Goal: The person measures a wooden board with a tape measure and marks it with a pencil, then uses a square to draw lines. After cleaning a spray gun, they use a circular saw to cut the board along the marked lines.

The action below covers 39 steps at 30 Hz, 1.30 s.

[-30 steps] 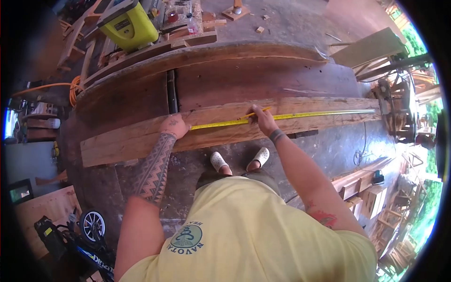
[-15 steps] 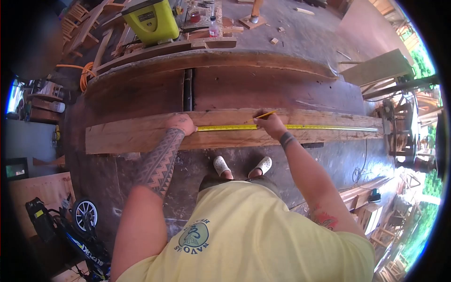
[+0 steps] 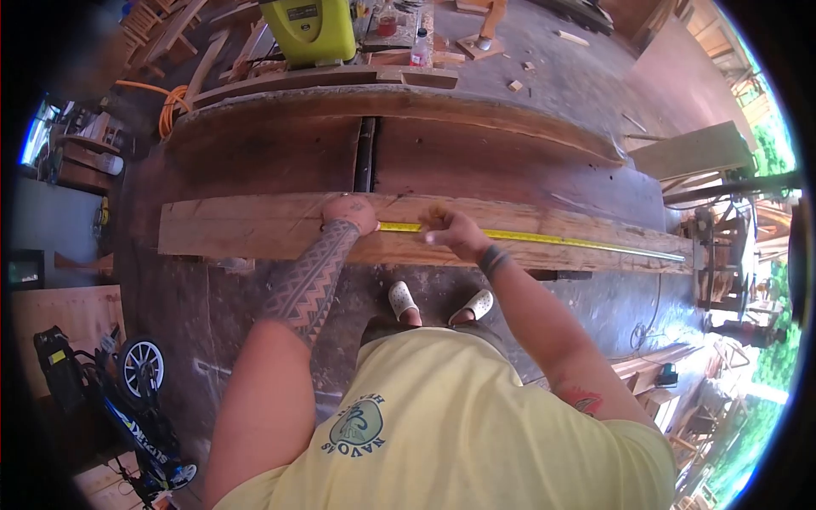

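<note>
A long, thick wooden plank [image 3: 255,223] lies crosswise in front of me. A yellow tape measure [image 3: 544,239] is drawn out along it, its blade running from my left hand far to the right. My left hand [image 3: 348,212] is closed at the blade's left end and rests on the plank; the palm hides what lies under it. Just right of it, my right hand [image 3: 459,234] is over the blade, its fingers bent and smeared by motion. A brownish-yellow blur shows at those fingertips, where the pencil was held earlier; its outline is not clear.
Behind the plank is a broad reddish-brown slab [image 3: 493,161] with a dark gap [image 3: 365,153]. Beyond stand a lime-green machine [image 3: 310,32], a bottle [image 3: 420,49] and an orange cord [image 3: 172,106]. A small bike [image 3: 127,408] is at lower left. Lumber [image 3: 693,151] sits at right.
My right hand has moved left along the tape, closer to my left hand, and the pencil has become a blur. My view has shifted slightly; my left hand stays at the blade's end.
</note>
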Each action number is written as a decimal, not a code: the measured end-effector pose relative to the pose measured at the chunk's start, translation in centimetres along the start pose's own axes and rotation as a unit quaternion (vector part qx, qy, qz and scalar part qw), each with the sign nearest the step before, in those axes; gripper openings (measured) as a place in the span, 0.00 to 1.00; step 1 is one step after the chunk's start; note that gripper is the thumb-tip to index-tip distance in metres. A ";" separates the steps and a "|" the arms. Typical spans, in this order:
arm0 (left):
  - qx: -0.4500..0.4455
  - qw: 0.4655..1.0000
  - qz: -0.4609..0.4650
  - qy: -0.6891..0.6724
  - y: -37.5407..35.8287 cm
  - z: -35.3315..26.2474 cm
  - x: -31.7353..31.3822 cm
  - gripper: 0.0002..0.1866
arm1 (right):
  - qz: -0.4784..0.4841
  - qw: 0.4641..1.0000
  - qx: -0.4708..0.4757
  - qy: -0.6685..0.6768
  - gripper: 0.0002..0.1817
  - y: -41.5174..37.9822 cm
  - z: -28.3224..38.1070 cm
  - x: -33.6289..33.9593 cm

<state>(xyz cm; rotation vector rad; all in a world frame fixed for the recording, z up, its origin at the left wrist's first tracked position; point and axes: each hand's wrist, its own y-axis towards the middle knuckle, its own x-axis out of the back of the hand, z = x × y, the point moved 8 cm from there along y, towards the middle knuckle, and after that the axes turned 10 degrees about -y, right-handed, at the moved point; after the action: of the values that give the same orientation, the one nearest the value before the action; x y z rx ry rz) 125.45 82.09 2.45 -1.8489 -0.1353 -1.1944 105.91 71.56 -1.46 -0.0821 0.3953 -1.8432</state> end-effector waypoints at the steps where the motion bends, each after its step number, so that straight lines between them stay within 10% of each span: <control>1: -0.002 1.000 -0.004 -0.003 0.1 0.1 -0.1 0.34 | 0.001 0.998 -0.007 -0.067 0.26 0.1 -0.3 -0.1; 3: -0.007 1.000 -0.012 -0.006 0.3 0.2 -0.4 0.33 | -0.026 0.955 -0.078 -0.286 0.19 0.1 -1.4 0.6; 39: -0.009 1.000 -0.019 0.015 0.6 0.4 -0.8 0.29 | -0.157 0.928 0.025 -0.336 0.14 -1.4 0.2 -0.7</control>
<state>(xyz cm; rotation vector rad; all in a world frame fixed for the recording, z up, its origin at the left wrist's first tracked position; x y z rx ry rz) 125.56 82.31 1.39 -1.8505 -0.1432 -1.2530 104.91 72.56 -0.76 -0.7580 -0.1594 -1.9996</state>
